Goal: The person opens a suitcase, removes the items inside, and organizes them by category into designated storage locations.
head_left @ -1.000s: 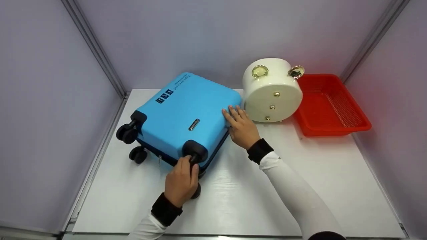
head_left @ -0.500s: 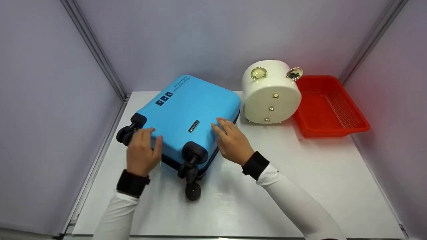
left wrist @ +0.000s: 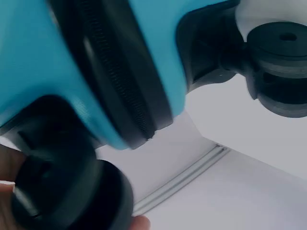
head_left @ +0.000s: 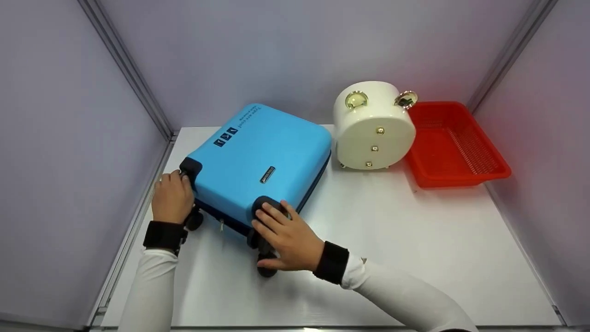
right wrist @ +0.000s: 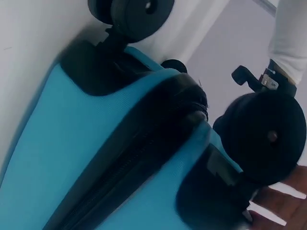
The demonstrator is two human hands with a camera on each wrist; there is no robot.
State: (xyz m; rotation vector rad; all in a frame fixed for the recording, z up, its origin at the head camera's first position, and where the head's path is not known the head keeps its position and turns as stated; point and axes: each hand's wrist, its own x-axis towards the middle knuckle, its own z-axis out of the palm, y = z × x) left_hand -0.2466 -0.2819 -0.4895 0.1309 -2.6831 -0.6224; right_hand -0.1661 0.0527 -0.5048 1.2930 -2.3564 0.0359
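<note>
A blue hard-shell suitcase [head_left: 267, 143] lies flat, its wheeled end turned toward me. At its left corner my left hand [head_left: 173, 198] grips the upper wheel [left wrist: 62, 187]; the left wrist view has fingertips on both sides of that wheel. My right hand [head_left: 292, 240] lies over the near corner with fingers spread, fingertips at the black corner guard and thumb held apart. In the right wrist view, its fingers [right wrist: 278, 203] show behind the upper near wheel [right wrist: 271, 136]. From the head view this wheel is mostly hidden by the hand. A zipper [right wrist: 129, 163] runs between the two shells.
Right of the suitcase stands a round cream-white case [head_left: 375, 133] with gold ear-shaped pieces and gold studs. A red plastic basket [head_left: 461, 177] sits beside it at the back right. Pale panels [head_left: 295, 55] enclose the white table [head_left: 392, 258] at the back and sides.
My left hand has left the near corner wheel and moved left to the other upper wheel. My right hand has slid from the suitcase's right edge toward me, onto the near corner.
</note>
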